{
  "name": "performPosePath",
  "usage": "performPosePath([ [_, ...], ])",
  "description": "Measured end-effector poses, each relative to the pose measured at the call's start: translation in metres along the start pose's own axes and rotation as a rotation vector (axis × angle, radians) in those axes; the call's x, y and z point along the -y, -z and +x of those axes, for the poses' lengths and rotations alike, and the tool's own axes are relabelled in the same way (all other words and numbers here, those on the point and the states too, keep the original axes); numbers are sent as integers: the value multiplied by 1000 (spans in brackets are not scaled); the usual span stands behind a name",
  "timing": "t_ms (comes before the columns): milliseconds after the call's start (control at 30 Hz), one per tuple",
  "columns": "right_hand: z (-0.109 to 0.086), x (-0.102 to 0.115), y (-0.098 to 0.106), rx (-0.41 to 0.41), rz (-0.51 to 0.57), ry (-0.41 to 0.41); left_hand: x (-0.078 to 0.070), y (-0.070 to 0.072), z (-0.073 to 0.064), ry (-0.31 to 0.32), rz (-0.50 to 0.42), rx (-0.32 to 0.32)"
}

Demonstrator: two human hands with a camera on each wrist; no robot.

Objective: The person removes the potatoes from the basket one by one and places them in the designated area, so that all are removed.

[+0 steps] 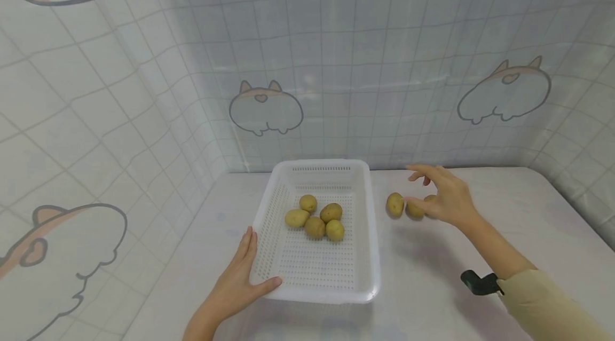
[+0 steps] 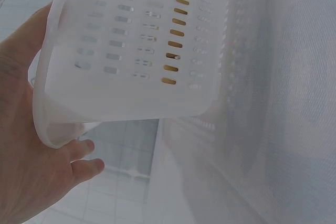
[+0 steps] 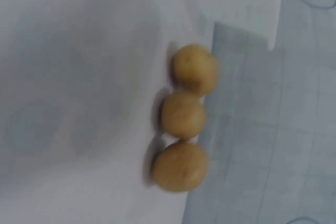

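Observation:
A white perforated plastic basket (image 1: 317, 296) stands on the table with several potatoes (image 1: 315, 227) lying together inside it. My left hand (image 1: 235, 279) rests at its near left corner, fingers straight along the left side and thumb laid over the front rim. Through slots in the basket wall (image 2: 121, 100), bits of yellow potato show in the left wrist view. Right of the basket, three loose potatoes (image 3: 183, 115) form a row. Over them is my right hand (image 1: 449, 197), thumb and fingers spread apart with nothing between them, partly covering the rightmost potato (image 1: 431, 205) in the head view.
A pale cloth covers the table (image 1: 418, 287). Tile-patterned sheets with cartoon animal prints form the back wall (image 1: 375, 63) and both sides. A dark strap end (image 1: 480, 283) sticks out from the right sleeve (image 1: 543, 298).

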State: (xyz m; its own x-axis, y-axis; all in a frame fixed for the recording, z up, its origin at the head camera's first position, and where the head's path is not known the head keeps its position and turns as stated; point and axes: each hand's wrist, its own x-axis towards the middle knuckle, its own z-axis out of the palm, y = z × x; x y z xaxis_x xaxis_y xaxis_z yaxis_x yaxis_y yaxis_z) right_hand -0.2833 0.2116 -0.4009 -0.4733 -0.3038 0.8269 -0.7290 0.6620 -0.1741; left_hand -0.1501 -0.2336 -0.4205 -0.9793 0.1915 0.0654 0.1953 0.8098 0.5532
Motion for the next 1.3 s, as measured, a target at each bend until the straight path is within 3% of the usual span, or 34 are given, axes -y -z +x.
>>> performPosePath([
  [300,27,29,-11,47,122,71,0,0,0,-7,2,-3],
  [600,46,47,-21,106,158,71,0,0,1,-1,-3,3],
  [1300,90,94,-47,136,267,191,-3,0,1,13,-9,13],
])
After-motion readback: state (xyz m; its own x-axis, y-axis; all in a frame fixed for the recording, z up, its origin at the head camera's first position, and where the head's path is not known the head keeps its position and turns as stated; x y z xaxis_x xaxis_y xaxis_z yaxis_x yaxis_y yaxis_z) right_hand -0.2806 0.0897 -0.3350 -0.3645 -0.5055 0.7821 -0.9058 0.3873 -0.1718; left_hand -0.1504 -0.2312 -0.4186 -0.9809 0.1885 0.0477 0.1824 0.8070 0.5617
